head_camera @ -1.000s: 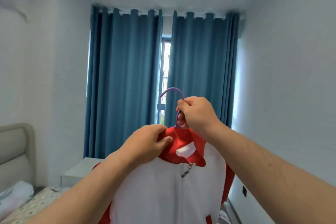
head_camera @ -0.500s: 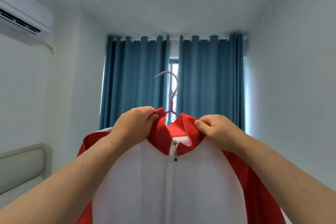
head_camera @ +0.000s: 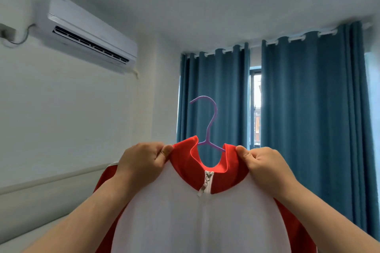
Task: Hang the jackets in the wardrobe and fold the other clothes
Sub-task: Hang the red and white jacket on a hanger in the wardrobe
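Observation:
A white jacket (head_camera: 195, 217) with a red collar, red sleeves and a closed zip hangs on a purple hanger (head_camera: 207, 125), held up in front of me at chest height. My left hand (head_camera: 141, 162) pinches the left side of the red collar. My right hand (head_camera: 265, 166) pinches the right side of the collar. The hanger's hook stands free above the collar, touched by neither hand. The jacket's lower part runs out of the frame.
Blue curtains (head_camera: 308, 109) hang straight ahead over a window (head_camera: 256, 109). A white air conditioner (head_camera: 88, 35) is mounted high on the left wall. A padded headboard (head_camera: 41, 195) shows at the lower left. No wardrobe is in view.
My right hand left the hanger's hook and took the right collar side. The jacket now hangs square with its zip closed, and my view has tilted up and to the left.

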`<move>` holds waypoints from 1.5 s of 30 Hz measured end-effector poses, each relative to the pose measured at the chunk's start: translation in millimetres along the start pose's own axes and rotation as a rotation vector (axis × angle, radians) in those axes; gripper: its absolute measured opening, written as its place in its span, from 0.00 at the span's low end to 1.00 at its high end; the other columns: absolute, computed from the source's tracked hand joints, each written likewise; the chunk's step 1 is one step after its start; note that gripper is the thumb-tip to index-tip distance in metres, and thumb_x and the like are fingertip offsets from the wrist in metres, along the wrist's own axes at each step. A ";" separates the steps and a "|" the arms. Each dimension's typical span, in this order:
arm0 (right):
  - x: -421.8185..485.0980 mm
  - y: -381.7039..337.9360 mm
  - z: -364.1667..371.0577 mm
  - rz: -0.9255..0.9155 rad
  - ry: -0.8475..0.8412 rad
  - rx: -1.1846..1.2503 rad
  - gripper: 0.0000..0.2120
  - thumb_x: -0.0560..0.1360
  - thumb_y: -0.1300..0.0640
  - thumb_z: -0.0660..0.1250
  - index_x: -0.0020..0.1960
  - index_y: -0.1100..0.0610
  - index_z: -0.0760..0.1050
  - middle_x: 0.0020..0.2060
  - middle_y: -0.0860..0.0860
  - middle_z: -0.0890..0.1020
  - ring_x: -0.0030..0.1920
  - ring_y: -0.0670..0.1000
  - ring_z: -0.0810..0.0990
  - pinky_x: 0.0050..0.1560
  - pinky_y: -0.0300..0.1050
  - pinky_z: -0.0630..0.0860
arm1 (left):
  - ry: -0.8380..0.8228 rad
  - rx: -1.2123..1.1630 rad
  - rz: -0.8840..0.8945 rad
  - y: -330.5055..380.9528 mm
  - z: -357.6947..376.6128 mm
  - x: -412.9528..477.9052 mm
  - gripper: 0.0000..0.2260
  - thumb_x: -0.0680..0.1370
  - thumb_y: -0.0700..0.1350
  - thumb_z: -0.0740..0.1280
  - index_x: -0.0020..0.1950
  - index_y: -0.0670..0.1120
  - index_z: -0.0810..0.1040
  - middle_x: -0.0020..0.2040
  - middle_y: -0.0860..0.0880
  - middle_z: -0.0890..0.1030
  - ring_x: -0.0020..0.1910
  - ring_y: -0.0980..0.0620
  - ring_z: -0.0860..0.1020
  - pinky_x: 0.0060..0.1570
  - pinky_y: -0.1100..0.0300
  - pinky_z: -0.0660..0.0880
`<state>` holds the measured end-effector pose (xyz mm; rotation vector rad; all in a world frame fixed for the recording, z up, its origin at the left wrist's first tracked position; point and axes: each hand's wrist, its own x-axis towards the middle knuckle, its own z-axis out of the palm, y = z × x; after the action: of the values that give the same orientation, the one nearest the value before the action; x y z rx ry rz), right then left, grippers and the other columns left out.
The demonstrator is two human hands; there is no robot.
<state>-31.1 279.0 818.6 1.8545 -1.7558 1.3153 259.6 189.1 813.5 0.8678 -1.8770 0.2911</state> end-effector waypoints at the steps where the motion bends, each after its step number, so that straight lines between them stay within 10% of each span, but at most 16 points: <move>1: -0.3 -1.7 3.0 0.011 -0.006 0.043 0.30 0.80 0.38 0.58 0.25 0.53 0.62 0.20 0.47 0.63 0.26 0.48 0.63 0.32 0.49 0.60 | 0.010 0.006 -0.017 1.0 -5.6 -8.2 0.22 0.76 0.67 0.54 0.29 0.54 0.68 0.27 0.55 0.72 0.33 0.50 0.73 0.32 0.57 0.64; 6: -15.0 -11.3 25.9 0.034 -0.005 0.165 0.31 0.81 0.46 0.62 0.22 0.57 0.60 0.17 0.47 0.65 0.24 0.48 0.63 0.30 0.48 0.60 | -0.035 0.115 -0.053 8.1 -35.4 -52.9 0.22 0.70 0.69 0.58 0.44 0.55 0.81 0.34 0.57 0.81 0.36 0.54 0.78 0.36 0.58 0.73; 14: -30.5 -62.4 56.1 -0.131 -0.247 0.418 0.24 0.81 0.45 0.62 0.30 0.57 0.68 0.25 0.44 0.72 0.30 0.46 0.69 0.35 0.46 0.67 | 0.117 -0.114 -0.321 -6.4 -99.7 -100.5 0.17 0.75 0.54 0.60 0.35 0.42 0.70 0.28 0.55 0.68 0.30 0.55 0.67 0.34 0.53 0.64; 20: -52.1 -116.6 88.4 -0.299 -0.472 0.628 0.04 0.72 0.62 0.71 0.39 0.58 0.80 0.29 0.43 0.77 0.32 0.42 0.73 0.35 0.42 0.70 | 0.078 -0.085 -0.406 -15.8 -173.9 -140.0 0.10 0.66 0.56 0.68 0.43 0.53 0.79 0.38 0.51 0.81 0.38 0.43 0.78 0.41 0.49 0.75; 23: -61.1 -154.9 109.6 -0.348 -0.520 0.653 0.11 0.70 0.69 0.70 0.45 0.54 0.81 0.39 0.45 0.85 0.40 0.43 0.81 0.44 0.41 0.77 | -0.097 -0.006 -0.430 -29.3 -207.3 -159.3 0.11 0.66 0.62 0.69 0.46 0.62 0.82 0.39 0.55 0.83 0.38 0.48 0.79 0.41 0.54 0.76; 27: -71.8 -208.9 151.4 -0.395 -0.616 0.717 0.09 0.72 0.64 0.72 0.46 0.50 0.82 0.40 0.44 0.86 0.40 0.41 0.82 0.44 0.40 0.79 | -0.112 0.101 -0.492 -67.6 -245.0 -187.9 0.13 0.76 0.46 0.70 0.42 0.67 0.82 0.40 0.61 0.84 0.41 0.60 0.81 0.46 0.57 0.76; 32: -87.8 -279.9 209.7 -0.413 -0.603 0.708 0.13 0.75 0.56 0.72 0.35 0.60 0.77 0.24 0.39 0.73 0.26 0.36 0.67 0.30 0.34 0.65 | -0.116 0.199 -0.599 -110.3 -290.8 -226.9 0.11 0.73 0.54 0.61 0.49 0.66 0.81 0.43 0.67 0.82 0.45 0.67 0.78 0.47 0.58 0.75; 45: -125.6 -393.2 304.0 -0.525 -0.692 0.743 0.15 0.76 0.57 0.72 0.34 0.63 0.75 0.27 0.46 0.70 0.29 0.43 0.65 0.31 0.44 0.63 | 0.068 0.370 -0.812 -191.2 -349.3 -315.6 0.12 0.74 0.58 0.61 0.43 0.53 0.79 0.39 0.53 0.80 0.43 0.48 0.78 0.48 0.49 0.77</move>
<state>466.8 232.4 706.0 3.1928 -0.8492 1.2705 706.7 382.3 669.0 1.7577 -1.2823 0.1526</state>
